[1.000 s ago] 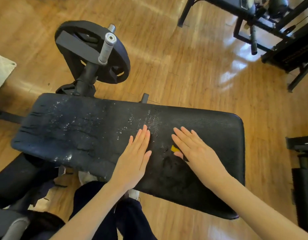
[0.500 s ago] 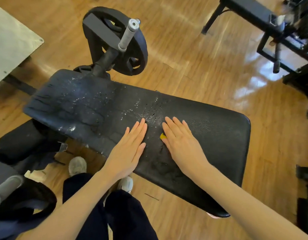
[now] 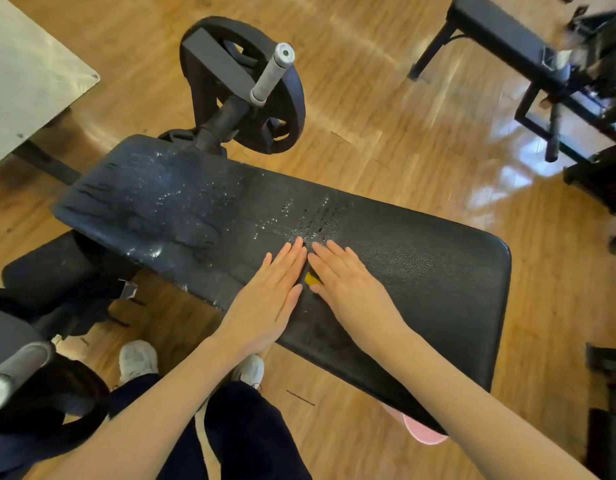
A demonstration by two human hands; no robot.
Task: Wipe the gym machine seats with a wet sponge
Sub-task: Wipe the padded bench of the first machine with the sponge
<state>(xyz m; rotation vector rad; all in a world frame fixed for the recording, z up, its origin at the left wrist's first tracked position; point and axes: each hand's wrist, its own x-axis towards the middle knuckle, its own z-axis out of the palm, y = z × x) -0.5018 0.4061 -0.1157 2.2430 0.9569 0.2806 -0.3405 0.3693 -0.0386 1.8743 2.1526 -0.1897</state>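
Observation:
A long black padded seat (image 3: 421, 271) of a gym machine lies across the view, its left half cracked and dotted with water drops. My left hand (image 3: 265, 299) lies flat on the pad with straight fingers. My right hand (image 3: 348, 285) presses flat beside it, fingertips nearly touching the left ones. A yellow sponge (image 3: 311, 279) sits under my right palm; only a small corner shows between the hands.
A black weight plate (image 3: 286, 98) on a grey-sleeved bar (image 3: 270, 74) stands behind the seat. Another dark bench and machine frame (image 3: 507, 36) fill the top right. A pale board (image 3: 29, 71) is top left. A pink object (image 3: 424, 433) peeks from under the seat.
My right hand has slid left with the sponge until it sits next to my left hand. The view has shifted, so the seat appears further right.

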